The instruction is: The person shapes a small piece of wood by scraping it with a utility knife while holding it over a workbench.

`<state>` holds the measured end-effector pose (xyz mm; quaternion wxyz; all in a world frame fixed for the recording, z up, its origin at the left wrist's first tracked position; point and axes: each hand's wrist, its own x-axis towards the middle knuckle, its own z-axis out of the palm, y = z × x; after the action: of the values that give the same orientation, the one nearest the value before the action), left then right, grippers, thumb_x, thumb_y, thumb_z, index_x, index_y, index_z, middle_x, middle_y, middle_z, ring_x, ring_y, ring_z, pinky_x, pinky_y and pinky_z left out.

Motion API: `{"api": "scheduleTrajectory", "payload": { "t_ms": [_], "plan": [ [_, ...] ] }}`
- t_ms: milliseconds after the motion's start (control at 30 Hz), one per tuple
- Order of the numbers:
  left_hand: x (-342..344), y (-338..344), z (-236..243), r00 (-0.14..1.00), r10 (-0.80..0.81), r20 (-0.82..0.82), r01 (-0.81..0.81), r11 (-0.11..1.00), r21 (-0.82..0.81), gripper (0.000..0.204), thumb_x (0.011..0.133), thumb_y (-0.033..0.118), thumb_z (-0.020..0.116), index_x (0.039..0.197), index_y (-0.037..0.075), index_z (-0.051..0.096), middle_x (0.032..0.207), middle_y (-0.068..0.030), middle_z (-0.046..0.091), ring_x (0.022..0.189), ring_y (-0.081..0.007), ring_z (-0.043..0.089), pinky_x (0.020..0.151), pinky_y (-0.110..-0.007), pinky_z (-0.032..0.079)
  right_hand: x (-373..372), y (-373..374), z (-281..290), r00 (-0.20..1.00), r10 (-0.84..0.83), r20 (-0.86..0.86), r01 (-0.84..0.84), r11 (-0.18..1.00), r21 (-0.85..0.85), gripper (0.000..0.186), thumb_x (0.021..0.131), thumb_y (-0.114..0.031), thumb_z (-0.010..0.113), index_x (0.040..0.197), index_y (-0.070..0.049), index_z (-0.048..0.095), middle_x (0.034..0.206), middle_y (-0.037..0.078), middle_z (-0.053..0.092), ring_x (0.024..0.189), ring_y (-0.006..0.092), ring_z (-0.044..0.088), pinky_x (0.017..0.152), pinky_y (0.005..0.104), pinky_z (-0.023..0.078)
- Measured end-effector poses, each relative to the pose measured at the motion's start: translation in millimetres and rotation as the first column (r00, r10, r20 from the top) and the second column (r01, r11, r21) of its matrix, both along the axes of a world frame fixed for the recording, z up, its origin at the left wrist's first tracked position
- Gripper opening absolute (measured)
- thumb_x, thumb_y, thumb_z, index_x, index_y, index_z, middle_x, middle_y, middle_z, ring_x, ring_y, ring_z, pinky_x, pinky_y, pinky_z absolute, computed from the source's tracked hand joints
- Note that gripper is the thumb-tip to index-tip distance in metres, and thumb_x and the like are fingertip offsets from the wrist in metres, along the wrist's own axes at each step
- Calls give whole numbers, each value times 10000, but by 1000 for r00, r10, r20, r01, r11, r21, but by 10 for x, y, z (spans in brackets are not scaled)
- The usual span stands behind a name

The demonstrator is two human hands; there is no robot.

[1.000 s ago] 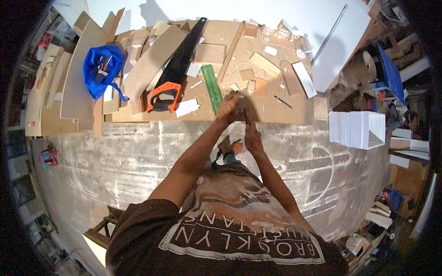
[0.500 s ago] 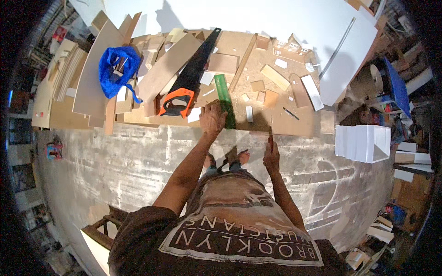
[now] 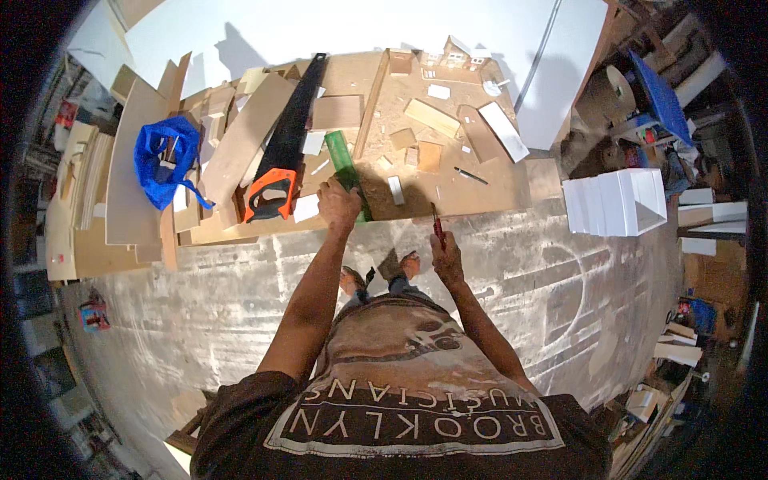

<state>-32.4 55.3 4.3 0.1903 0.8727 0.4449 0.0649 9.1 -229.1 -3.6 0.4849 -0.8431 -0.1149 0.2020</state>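
Note:
A translucent green ruler [image 3: 341, 160] lies slantwise on the wooden workbench [image 3: 490, 190], reaching its front edge. My left hand [image 3: 340, 206] is closed over the ruler's near end, its fingers bent against the strip. To the right, just off the bench's front edge, my right hand [image 3: 446, 260] grips a slim cutter with a red handle [image 3: 438, 227], its dark tip pointing forward. A small white strip [image 3: 396, 190] rests between the ruler and the cutter. Left of the ruler lies a handsaw [image 3: 270, 194] with an orange and black handle, beside a white piece [image 3: 306, 209].
Wood offcuts [image 3: 432, 118] and a pen [image 3: 470, 175] lie on the bench's right half. A small model house [image 3: 462, 58] stands at the back. At the left is a blue bag [image 3: 166, 164] among boards. White stacked panels [image 3: 614, 202] stand on the right.
The whole view has turned, so the bench and its things appear shifted left. My left hand remains at the ruler, and the cutter stays in my right hand near the bench edge.

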Motion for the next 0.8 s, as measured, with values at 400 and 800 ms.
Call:
{"api": "scheduleTrajectory", "payload": {
  "t_ms": [400, 800],
  "plan": [
    [-18, 142, -74, 984, 137, 117, -103, 960, -259, 535, 715, 333, 780, 1063, -32, 601, 1016, -229, 639, 944, -395, 653, 804, -493, 533, -148, 330, 65, 997, 60, -55, -55, 995, 87, 391, 902, -354, 678, 834, 12, 560, 652, 70, 507, 619, 171, 467, 591, 356, 410],
    [-263, 684, -241, 919, 37, 393, -43, 999, 8, 291, 807, 135, 673, 1045, -30, 639, 913, -244, 666, 864, -406, 648, 767, -476, 500, -205, -31, 314, 983, 4, -184, -4, 1000, 1, 390, 906, -346, 660, 793, 6, 536, 637, 87, 490, 603, 193, 467, 577, 380, 406]
  ]
}}
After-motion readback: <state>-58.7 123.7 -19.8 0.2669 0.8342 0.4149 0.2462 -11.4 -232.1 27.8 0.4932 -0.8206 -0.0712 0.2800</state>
